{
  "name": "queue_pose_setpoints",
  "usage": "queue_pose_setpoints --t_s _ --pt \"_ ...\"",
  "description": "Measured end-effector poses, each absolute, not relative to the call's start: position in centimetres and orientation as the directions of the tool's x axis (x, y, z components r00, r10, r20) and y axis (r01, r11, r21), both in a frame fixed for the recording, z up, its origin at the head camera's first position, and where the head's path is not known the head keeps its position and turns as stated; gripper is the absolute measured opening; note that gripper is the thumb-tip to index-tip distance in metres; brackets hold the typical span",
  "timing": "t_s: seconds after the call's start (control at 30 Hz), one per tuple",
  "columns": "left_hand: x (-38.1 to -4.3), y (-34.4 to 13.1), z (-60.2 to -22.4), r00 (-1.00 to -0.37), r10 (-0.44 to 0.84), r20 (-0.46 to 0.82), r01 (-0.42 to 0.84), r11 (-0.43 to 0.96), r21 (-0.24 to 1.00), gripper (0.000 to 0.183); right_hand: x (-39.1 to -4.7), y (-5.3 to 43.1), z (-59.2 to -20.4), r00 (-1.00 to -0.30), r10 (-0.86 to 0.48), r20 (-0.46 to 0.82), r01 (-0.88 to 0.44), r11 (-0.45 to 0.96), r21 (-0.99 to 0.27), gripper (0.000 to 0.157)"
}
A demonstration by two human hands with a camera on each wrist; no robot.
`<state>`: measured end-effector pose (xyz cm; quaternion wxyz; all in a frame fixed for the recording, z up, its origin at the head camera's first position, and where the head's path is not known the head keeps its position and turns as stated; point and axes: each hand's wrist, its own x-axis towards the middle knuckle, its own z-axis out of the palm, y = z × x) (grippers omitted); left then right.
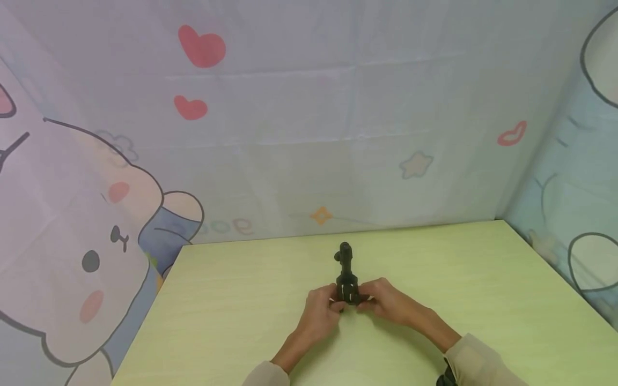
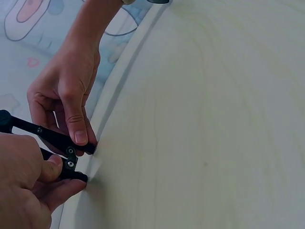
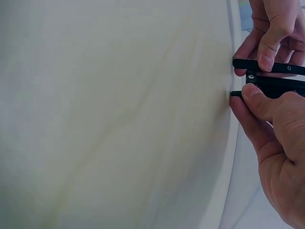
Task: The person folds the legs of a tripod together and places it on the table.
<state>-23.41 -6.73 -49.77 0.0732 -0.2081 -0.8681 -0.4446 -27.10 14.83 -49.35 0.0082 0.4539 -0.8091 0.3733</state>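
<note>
A person's left hand [image 1: 321, 311] and right hand [image 1: 388, 303] meet at a black jointed stand [image 1: 346, 276] above a pale yellow-green table [image 1: 232, 327]. The stand sits between the two hands, its narrow upper part and rounded end reaching out beyond the fingertips, with a small knob [image 1: 337, 257] jutting toward the left hand's side. The left hand pinches one slim leg [image 2: 78, 176] between thumb and fingers; the right hand pinches the other leg [image 2: 85, 147] in the same way, thumb laid along it. Between the two grips, a small bracket [image 2: 70, 157] with bright screws joins the parts, and the leg tips stand apart. Whether the stand touches the table beneath the hands cannot be told. Light sleeves cover both forearms, the right one [image 1: 475, 362] with a dark band [image 1: 447, 374] showing at its edge. Beyond the hands hangs a pale backdrop [image 1: 289, 177] printed with red hearts and a star [image 1: 416, 165]; well to the left of the left hand, a large cartoon animal [image 1: 63, 241] fills the cloth.
</note>
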Motion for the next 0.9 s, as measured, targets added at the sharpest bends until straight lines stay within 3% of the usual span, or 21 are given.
queue_pose_setpoints --t_s 0.23,0.57,0.73,0.9 --pt "-23.5 -6.9 -49.8 -0.892 0.312 0.326 0.448 0.521 0.726 0.017 -27.1 14.7 -49.3 -0.574 -0.721 0.389 -0.765 0.302 -0.569 0.017" --pt "-23.2 -6.4 -50.0 -0.901 0.247 0.357 0.433 0.536 0.724 0.015 -26.3 14.2 -49.4 -0.685 -0.639 0.35 -0.703 0.456 -0.546 0.022" --pt "-23.0 -6.2 -50.3 -0.902 0.224 0.368 0.43 0.527 0.733 0.017 -25.9 14.1 -49.5 -0.69 -0.616 0.379 -0.705 0.456 -0.543 0.024" --pt "-22.7 -5.9 -50.6 -0.892 0.222 0.393 0.443 0.598 0.668 0.011 -25.8 14.0 -49.6 -0.681 -0.617 0.394 -0.718 0.455 -0.527 0.025"
